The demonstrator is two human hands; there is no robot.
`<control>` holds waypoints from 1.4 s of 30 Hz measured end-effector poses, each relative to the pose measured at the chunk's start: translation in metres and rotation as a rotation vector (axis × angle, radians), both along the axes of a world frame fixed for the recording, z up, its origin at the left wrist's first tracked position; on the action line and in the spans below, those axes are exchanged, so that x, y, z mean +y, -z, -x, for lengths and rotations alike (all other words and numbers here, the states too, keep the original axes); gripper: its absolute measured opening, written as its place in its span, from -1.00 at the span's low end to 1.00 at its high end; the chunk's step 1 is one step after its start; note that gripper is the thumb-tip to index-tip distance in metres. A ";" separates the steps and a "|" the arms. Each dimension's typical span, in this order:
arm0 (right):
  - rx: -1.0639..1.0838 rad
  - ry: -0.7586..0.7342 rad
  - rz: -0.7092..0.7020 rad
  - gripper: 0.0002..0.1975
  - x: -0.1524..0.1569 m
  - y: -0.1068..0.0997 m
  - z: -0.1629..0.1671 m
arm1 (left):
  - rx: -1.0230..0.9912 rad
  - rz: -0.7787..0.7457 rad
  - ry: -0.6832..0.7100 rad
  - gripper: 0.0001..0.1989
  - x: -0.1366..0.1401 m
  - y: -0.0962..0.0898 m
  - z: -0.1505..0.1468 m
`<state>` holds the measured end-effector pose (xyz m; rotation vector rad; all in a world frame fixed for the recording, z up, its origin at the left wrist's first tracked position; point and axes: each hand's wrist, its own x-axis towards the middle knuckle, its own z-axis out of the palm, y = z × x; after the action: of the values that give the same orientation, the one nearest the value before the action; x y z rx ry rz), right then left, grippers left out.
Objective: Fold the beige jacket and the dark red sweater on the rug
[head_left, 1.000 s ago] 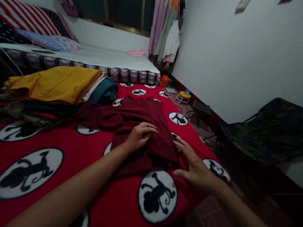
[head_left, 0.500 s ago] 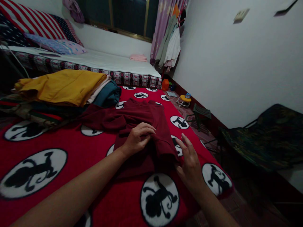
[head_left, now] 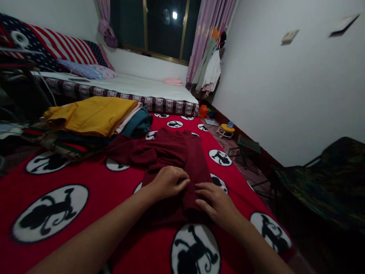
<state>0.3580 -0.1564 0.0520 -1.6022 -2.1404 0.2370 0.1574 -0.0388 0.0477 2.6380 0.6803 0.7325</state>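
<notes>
A maroon long-sleeved top [head_left: 173,148] lies partly folded on the red blanket [head_left: 114,205], one sleeve stretched out to the left and its middle creased. My left hand [head_left: 171,182] rests on the middle of the top, its fingers curled down and the thumb close to them, closed on the cloth. Against the right side of the top, near its lower end, is my right hand [head_left: 215,201]. Its fingers reach left over the folded edge, with thumb and fingers apart. The fabric under both palms is hidden.
A stack of folded clothes with yellow cloth [head_left: 94,114] on top stands at left. Behind is a bench bed [head_left: 137,85] with pillows. To the right, on the floor, are a yellow-seated stool [head_left: 227,128], a folding stool [head_left: 247,145] and a dark camouflage chair [head_left: 325,182].
My right hand has moved left from beyond the top's edge onto it. The right side of the top now lies further in. The camera view has tilted up slightly.
</notes>
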 end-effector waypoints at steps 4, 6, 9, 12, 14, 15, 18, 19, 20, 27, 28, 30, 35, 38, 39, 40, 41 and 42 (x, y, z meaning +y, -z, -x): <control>-0.032 0.059 0.103 -0.78 0.029 -0.007 0.004 | -0.099 -0.068 -0.314 -0.83 0.030 0.000 0.019; 0.050 0.092 0.006 -0.78 0.049 -0.009 0.007 | -0.105 -0.119 -0.437 -0.83 0.044 -0.001 0.032; 0.134 0.071 -0.184 -0.53 0.080 0.000 0.014 | -0.097 -0.168 -0.581 -0.82 0.059 -0.003 0.051; 0.027 0.054 -0.106 -0.29 0.102 0.024 0.021 | -0.070 -0.177 -0.728 -0.81 0.068 -0.007 0.067; -0.056 0.068 -0.014 -0.30 0.109 0.040 0.023 | -0.045 -0.167 -0.836 -0.78 0.073 -0.011 0.079; -0.082 0.080 0.006 -0.32 0.110 0.046 0.023 | -0.028 -0.159 -0.891 -0.75 0.076 -0.013 0.086; -0.110 0.098 0.005 -0.34 0.109 0.055 0.022 | 0.097 -0.042 -1.080 -0.68 0.086 -0.018 0.109; -0.111 0.097 0.002 -0.34 0.109 0.056 0.021 | 0.158 0.028 -1.140 -0.65 0.088 -0.020 0.117; -0.110 0.096 -0.001 -0.34 0.109 0.056 0.020 | 0.217 0.100 -1.191 -0.63 0.091 -0.022 0.125; -0.060 0.087 -0.024 -0.36 0.111 0.057 0.017 | 0.311 0.214 -1.381 -0.51 0.091 -0.033 0.158; -0.053 0.083 -0.022 -0.36 0.112 0.058 0.017 | 0.318 0.219 -1.389 -0.49 0.092 -0.032 0.161; -0.038 0.077 -0.027 -0.38 0.112 0.059 0.015 | 0.349 0.261 -1.365 -0.55 0.095 -0.029 0.167; 0.081 0.070 -0.058 -0.42 0.111 0.058 0.015 | -0.074 0.319 -1.159 -0.73 0.100 -0.032 0.157; 0.307 0.055 -0.110 -0.40 0.108 0.050 0.019 | -0.728 0.387 -0.637 -0.55 0.082 -0.051 0.114; 0.408 0.044 -0.129 -0.39 0.107 0.048 0.020 | -0.834 0.429 -0.389 -0.50 0.072 -0.058 0.097; 0.513 0.030 -0.144 -0.37 0.106 0.045 0.020 | -0.856 0.466 -0.183 -0.45 0.062 -0.063 0.080; 0.616 0.015 -0.147 -0.35 0.105 0.044 0.020 | -0.831 0.494 -0.040 -0.43 0.054 -0.068 0.066; 0.710 -0.001 -0.139 -0.33 0.104 0.043 0.020 | -0.783 0.507 0.045 -0.46 0.047 -0.070 0.055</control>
<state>0.3384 -0.0521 0.0094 -1.1939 -1.5666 0.5496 0.1023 0.0081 0.1180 1.7052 0.4788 1.2676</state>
